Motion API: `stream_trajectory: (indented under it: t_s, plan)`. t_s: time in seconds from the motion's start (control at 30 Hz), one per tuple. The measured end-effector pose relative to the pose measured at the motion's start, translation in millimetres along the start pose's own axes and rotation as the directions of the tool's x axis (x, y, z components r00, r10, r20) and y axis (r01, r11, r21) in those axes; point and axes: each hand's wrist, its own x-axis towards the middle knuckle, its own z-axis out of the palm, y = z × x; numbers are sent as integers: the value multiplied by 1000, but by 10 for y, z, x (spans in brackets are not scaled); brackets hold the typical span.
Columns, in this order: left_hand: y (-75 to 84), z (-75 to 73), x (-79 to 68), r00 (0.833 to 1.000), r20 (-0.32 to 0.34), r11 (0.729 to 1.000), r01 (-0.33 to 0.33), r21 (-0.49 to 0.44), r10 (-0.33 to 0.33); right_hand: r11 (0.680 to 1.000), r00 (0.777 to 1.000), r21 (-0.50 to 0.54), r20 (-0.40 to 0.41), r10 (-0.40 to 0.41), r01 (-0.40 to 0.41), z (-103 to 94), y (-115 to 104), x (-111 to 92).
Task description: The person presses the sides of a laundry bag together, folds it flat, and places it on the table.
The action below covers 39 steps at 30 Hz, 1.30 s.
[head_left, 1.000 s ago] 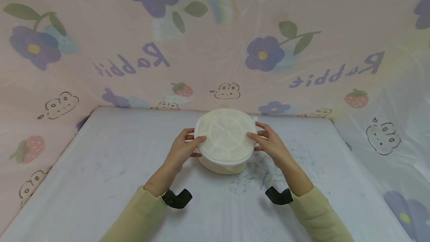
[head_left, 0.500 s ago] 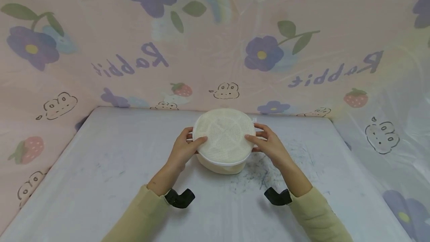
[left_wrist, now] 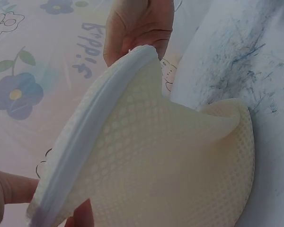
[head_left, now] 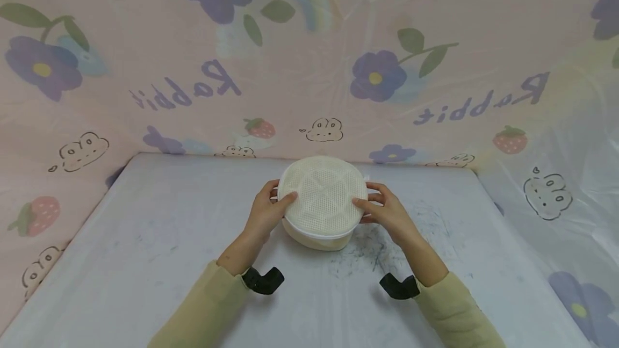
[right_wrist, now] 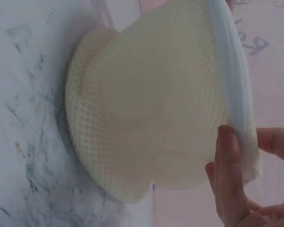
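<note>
A cream mesh laundry bag (head_left: pixel 323 195), round with a white zippered rim, stands on the table between both hands. My left hand (head_left: pixel 266 211) pinches its left edge, thumb on the top face and fingers round the side. On the opposite edge my right hand (head_left: pixel 387 211) grips in the same way, thumb on top. In the left wrist view the soft side wall of the mesh bag (left_wrist: pixel 146 151) sags and folds below the rim. The right wrist view shows fingers (right_wrist: pixel 229 165) under the rim of the mesh bag (right_wrist: pixel 142 109), whose base rests on the table.
The white table (head_left: pixel 193 214) has dark smudges right of the bag. A pink printed curtain (head_left: pixel 290 85) with flowers and rabbits rises behind and at both sides. Black curved pieces (head_left: pixel 263 281) sit at both wrists, by the sleeve cuffs.
Both hands keep hold of the bag's edges. The left forearm has shifted slightly right, and the right hand sits a little lower on the rim. The bag has barely moved.
</note>
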Motion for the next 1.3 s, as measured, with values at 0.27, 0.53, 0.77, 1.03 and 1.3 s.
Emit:
stream_trajectory:
  t_s: [0.27,0.53,0.77,1.03,1.3]
  plan:
    - [-49,68,90,1000,-21,1000,11,5,-11,999,1000,47,9,14,-14,12,54,-8]
    - [-93,89,156,999,-25,1000,-20,-9,20,997,1000,77,17,24,-25,20,93,-14]
    - [-149,107,183,999,-29,1000,-26,13,26,996,999,78,9,51,-52,46,121,-24]
    - [-191,119,201,997,-47,998,-60,19,60,993,997,99,43,61,-65,53,138,-65]
    - [-249,133,257,997,-59,998,-56,40,58,991,994,95,56,89,-94,71,191,-77]
